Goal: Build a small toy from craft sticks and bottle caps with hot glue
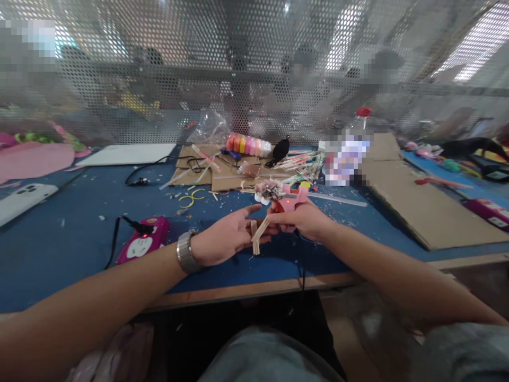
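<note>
The left hand (222, 239), at the center of the frame, has its fingers partly spread behind small joined sticks (255, 239); whether it grips them cannot be told. The right hand (304, 218), adjacent, is closed around a pink glue gun (289, 201), its thumb at the sticks' upper end. Above lie cardboard (234, 180), paint pots (248, 145) and straws (304, 162). Left of center: a magenta power strip (149, 239); far left, a phone (26, 200). Upper right: a red-capped bottle (350, 154).

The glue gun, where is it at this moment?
In the head view, the glue gun is in the right hand, to the right of the left hand and just beyond the wooden sticks.
</note>
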Tool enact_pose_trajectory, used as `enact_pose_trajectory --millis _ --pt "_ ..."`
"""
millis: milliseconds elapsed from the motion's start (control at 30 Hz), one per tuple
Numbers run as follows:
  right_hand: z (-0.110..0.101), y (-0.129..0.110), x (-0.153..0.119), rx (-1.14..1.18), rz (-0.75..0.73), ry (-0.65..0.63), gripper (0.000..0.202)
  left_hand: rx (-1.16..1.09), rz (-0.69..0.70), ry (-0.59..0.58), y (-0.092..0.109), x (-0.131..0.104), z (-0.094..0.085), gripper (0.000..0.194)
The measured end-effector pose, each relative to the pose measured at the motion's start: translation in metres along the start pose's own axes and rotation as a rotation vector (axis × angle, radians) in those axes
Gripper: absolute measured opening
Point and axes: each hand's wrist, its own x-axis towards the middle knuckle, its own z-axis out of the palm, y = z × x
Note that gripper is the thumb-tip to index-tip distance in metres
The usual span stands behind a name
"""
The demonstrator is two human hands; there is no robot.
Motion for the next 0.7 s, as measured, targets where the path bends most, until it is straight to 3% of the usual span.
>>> enact_pose_trajectory --millis 367,700 --pt "-0.004 -0.001 0.000 0.099 0.020 0.006 0.037 0.023 -0.014 -0.016 0.001 -0.001 -0.003 0.085" --pt "-0.004 -0.010 -0.003 0.120 0.033 -0.052 0.039 0.059 0.009 -0.050 0.002 0.002 -0.008 0.061"
